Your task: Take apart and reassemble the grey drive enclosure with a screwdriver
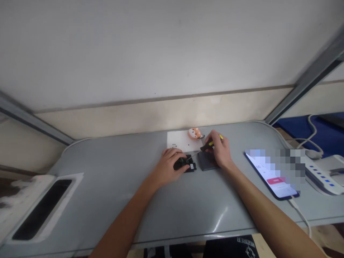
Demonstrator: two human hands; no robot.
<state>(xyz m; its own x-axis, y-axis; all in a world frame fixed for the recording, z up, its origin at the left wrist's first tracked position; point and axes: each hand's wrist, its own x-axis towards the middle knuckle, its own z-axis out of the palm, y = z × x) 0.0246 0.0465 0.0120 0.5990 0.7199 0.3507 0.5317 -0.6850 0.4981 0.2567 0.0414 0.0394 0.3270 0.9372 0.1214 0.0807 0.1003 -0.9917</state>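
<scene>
Where the left fingers [177, 156] arch, the dark device [192, 167] lies between them.

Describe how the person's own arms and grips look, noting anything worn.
The left arm and right arm show no sleeves, bands or watch. The left grip and right grip are ungloved human hands; rings are too small to rule out. Below, dark clothing carries pale lettering and a rounded emblem.

Smooth glossy tabletop [107, 175], paper sheet [180, 137], metal screwdriver shaft [194, 154]
</scene>
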